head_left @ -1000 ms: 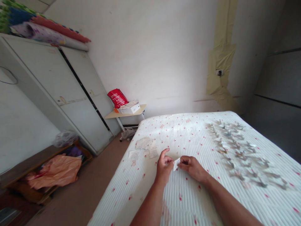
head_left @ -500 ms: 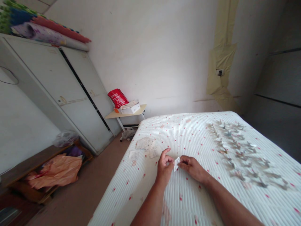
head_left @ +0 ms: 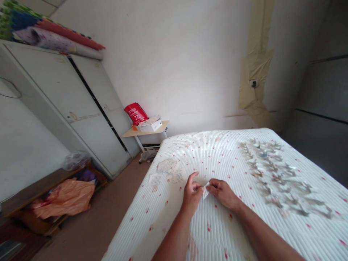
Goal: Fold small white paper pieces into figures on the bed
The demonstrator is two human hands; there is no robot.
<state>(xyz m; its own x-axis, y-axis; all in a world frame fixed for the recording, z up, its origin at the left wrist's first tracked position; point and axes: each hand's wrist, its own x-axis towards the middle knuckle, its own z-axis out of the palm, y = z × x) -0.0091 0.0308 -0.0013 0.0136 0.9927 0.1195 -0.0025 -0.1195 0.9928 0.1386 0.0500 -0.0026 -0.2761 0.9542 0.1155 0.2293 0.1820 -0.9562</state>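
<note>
Between my two hands is a small folded piece of white paper, held above the bed. My left hand pinches its left side with thumb and fingertips, the index finger raised and curled. On the other side, my right hand pinches the paper's upper right edge between thumb and fingers. Several printed paper sheets lie flat on the bed to the left, beyond my left hand. Rows of folded paper figures, shaped like small birds, stand on the bed to the right; their details are blurred.
The bed has a white ribbed cover with red spots. Behind its left corner, a small table carries a red bag and a white box. A grey cabinet and a low wooden bench with an orange plastic bag stand at left.
My right hand now grips the paper's upper edge, and the paper has turned and looks narrower. My left hand has shifted slightly right.
</note>
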